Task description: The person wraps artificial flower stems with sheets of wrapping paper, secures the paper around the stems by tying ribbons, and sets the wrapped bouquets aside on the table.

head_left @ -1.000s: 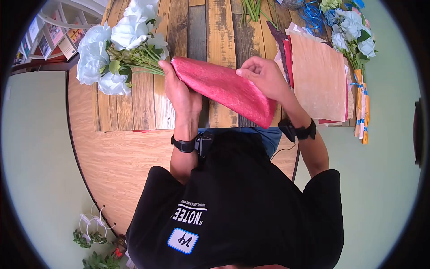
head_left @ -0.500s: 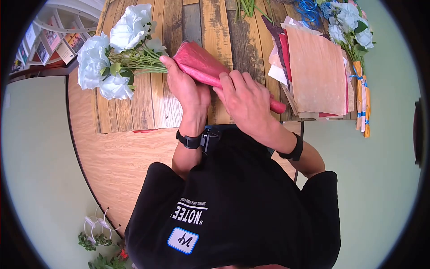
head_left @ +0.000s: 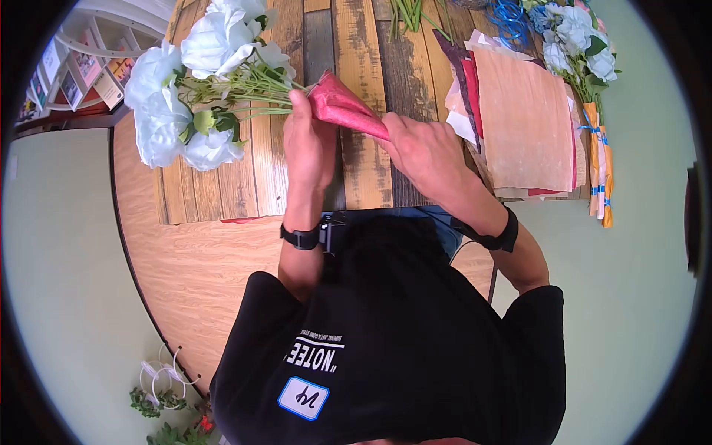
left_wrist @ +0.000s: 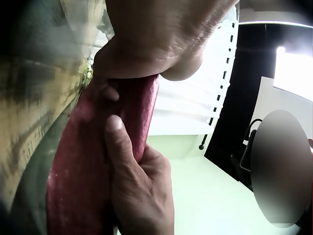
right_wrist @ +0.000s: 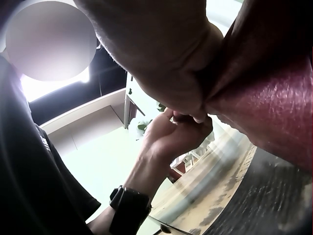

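Pale blue artificial flowers (head_left: 216, 46) fan out at the table's left, their green stems (head_left: 252, 87) running into a red wrapping sheet (head_left: 337, 104). The left hand (head_left: 308, 148) grips the wrapped stems where they enter the red sheet, thumb on top. Farther right along the same sheet, the right hand (head_left: 430, 156) pinches it, drawn into a narrow cone. The left wrist view shows the red sheet (left_wrist: 80, 161) hanging wide beside the right hand (left_wrist: 142, 191). In the right wrist view the left hand (right_wrist: 171, 137) is behind the sheet (right_wrist: 274, 107).
A stack of peach, red and dark sheets (head_left: 523, 122) lies at the table's right. Beyond it are a wrapped bouquet (head_left: 599, 159) and blue ribbon (head_left: 508, 26). Loose green stems (head_left: 408, 13) lie at the far edge of the wooden table (head_left: 363, 174).
The red sheet has gone from spread wide to a narrow cone. The right hand moved from the sheet's right part inward, then slightly away from the left hand, which still grips.
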`<state>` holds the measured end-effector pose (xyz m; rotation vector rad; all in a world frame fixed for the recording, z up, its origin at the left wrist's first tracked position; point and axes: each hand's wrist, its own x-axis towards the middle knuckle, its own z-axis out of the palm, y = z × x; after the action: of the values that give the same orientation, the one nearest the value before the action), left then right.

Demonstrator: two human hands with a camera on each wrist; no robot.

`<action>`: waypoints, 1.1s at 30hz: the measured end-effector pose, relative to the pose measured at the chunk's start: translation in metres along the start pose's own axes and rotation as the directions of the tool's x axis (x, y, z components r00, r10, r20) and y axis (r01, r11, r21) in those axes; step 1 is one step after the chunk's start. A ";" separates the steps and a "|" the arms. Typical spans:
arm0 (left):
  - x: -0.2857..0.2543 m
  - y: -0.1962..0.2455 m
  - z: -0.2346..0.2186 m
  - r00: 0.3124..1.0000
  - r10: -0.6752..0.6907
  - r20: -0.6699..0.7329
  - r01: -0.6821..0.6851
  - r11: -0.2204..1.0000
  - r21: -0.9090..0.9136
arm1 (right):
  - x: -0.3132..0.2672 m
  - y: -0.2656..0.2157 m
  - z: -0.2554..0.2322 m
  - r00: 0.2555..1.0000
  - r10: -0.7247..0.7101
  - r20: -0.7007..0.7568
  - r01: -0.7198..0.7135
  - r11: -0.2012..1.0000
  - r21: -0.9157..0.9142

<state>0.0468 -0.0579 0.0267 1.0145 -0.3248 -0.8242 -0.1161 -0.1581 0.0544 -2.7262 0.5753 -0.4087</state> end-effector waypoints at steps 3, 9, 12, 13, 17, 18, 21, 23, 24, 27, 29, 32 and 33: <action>-0.011 0.018 -0.010 0.993 -0.007 0.117 -0.017 0.979 0.202 | 0.000 0.003 -0.007 1.000 0.016 0.007 -0.017 0.999 0.051; -0.040 0.078 0.021 0.655 0.296 0.696 -0.716 -0.052 0.696 | 0.008 0.018 -0.025 0.996 -0.012 0.087 0.009 1.000 0.029; -0.015 0.075 0.036 0.509 0.160 0.846 -0.776 -0.341 0.531 | 0.014 0.018 -0.034 0.994 -0.068 0.085 0.073 0.995 -0.060; -0.007 0.072 0.035 0.510 0.163 0.845 -0.773 -0.345 0.533 | 0.016 0.017 -0.040 0.993 -0.076 0.092 0.086 0.989 -0.119; 0.013 0.063 0.040 0.412 0.113 0.904 -0.808 -0.414 0.420 | 0.013 0.024 -0.051 0.987 -0.155 0.046 0.161 0.956 -0.247; 0.015 0.062 0.040 0.409 0.088 0.909 -0.816 -0.411 0.407 | 0.013 0.026 -0.052 0.985 -0.164 0.060 0.174 0.944 -0.279; 0.015 0.056 0.035 0.451 -0.012 0.892 -0.831 -0.369 0.416 | 0.010 0.028 -0.053 0.982 -0.165 0.088 0.184 0.931 -0.316; 0.017 0.055 0.033 0.492 -0.087 0.866 -0.834 -0.332 0.440 | 0.011 0.029 -0.052 0.982 -0.157 0.101 0.182 0.929 -0.322; 0.017 0.055 0.033 0.502 -0.104 0.858 -0.847 -0.256 0.465 | 0.012 0.030 -0.050 0.976 -0.219 0.014 0.213 0.931 -0.295; 0.018 0.058 0.035 0.568 -0.149 0.809 -0.822 -0.131 0.554 | 0.016 0.035 -0.047 0.965 -0.256 -0.057 0.235 0.940 -0.248; 0.020 0.062 0.037 0.623 -0.178 0.762 -0.781 -0.080 0.620 | 0.021 0.038 -0.048 0.971 -0.237 -0.032 0.224 0.948 -0.225; 0.035 0.068 0.038 0.647 -0.305 0.699 -0.721 0.056 0.691 | 0.036 0.049 -0.047 0.971 -0.057 0.230 0.079 0.993 -0.087; 0.041 0.068 0.038 0.654 -0.304 0.693 -0.713 0.059 0.698 | 0.042 0.061 -0.041 0.970 -0.133 0.204 0.142 0.989 -0.029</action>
<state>0.0826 -0.0936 0.0991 1.8135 -2.0474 -0.5275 -0.1140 -0.2393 0.0774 -2.8142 0.3459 -0.1503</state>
